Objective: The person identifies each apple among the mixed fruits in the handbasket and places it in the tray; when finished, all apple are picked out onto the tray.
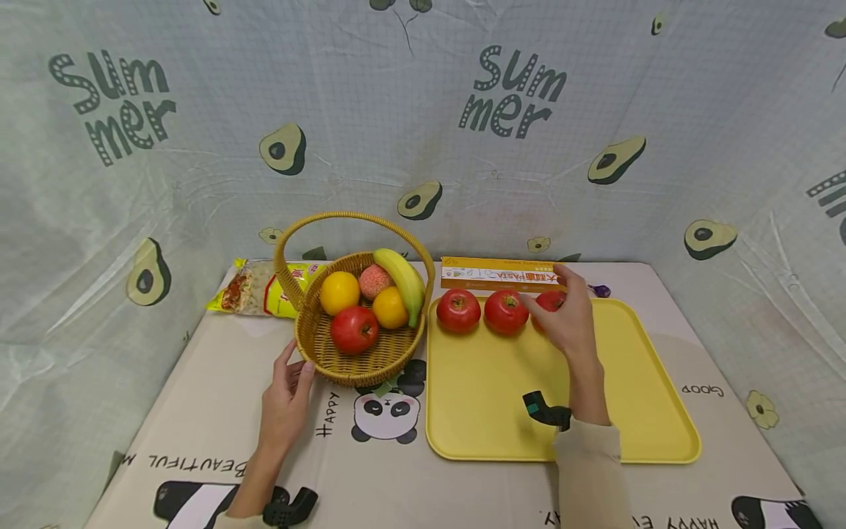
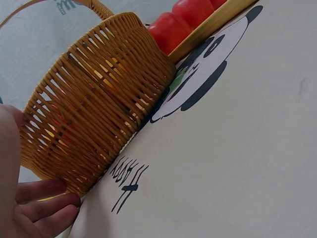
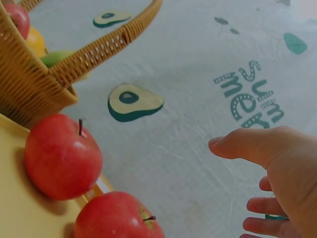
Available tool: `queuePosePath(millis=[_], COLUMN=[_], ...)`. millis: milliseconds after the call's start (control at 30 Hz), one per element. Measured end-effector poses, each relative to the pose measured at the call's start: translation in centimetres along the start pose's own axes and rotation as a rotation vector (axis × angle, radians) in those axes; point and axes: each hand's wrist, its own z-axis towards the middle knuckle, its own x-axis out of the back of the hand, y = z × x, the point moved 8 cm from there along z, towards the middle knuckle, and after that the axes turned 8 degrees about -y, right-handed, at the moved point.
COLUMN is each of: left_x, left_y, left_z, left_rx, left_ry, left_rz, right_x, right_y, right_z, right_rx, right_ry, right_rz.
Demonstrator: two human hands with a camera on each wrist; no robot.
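Note:
A woven basket (image 1: 330, 367) with a tall handle holds a red apple (image 1: 354, 330), two orange fruits (image 1: 340, 292), a pinkish round fruit (image 1: 374, 282) and a banana (image 1: 405, 283). My left hand (image 1: 286, 404) rests its loosely bent fingers (image 2: 47, 208) against the basket's near left side, low by the table. Along the far edge of a yellow tray (image 1: 502, 411) sit three red apples (image 1: 458, 311). Over the rightmost apple (image 1: 550, 301), partly hiding it, is my right hand (image 1: 571, 316), thumb spread from the fingers and nothing gripped in the right wrist view.
Behind the tray lies an orange pasta box (image 1: 496, 273), with a small purple item (image 1: 600, 291) to its right. A yellow food packet (image 1: 258, 288) lies left of the basket, partly behind it. Patterned sheeting (image 1: 357, 110) stands upright around the table's back and sides.

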Motion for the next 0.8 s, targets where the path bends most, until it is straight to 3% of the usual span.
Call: queuePosePath(millis=[800], left_x=[0.0], left_y=[0.2], left_z=[0.1], left_rx=[-0.002], left_ry=[-0.003], left_rz=[-0.002], right_x=[-4.1], right_y=[-5.0], right_z=[-1.1], right_rx=[0.191], right_ry=[-0.090], right_rz=[0.005])
